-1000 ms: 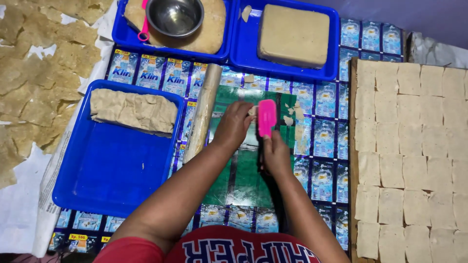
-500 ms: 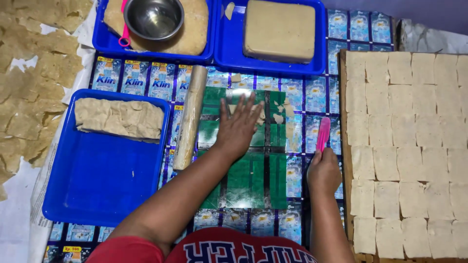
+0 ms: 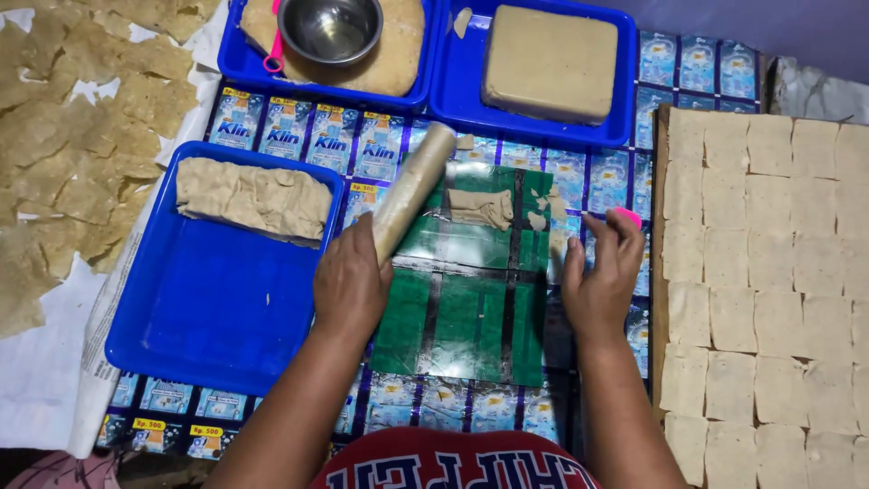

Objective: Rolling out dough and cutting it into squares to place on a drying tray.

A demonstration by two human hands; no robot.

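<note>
On the green plastic sheet, near its far edge, lies a small folded lump of dough; a few dough scraps sit just beside it. Left hand has its fingers wrapped around the near end of the rolling pin, which slants away from the lump, not touching it; right hand rests at the sheet's right edge, fingers loosely curled on a pink scraper, mostly hidden. Risks, as judged: pin held one-handed at one end could tip or roll off line and press the lump unevenly; sheet looks glossy and may slide if not pinned; scraps could get rolled into the dough; cut squares on the board to the right lie near that elbow and could be smudged; blue tray of dough sheets sits near the left arm.
</note>
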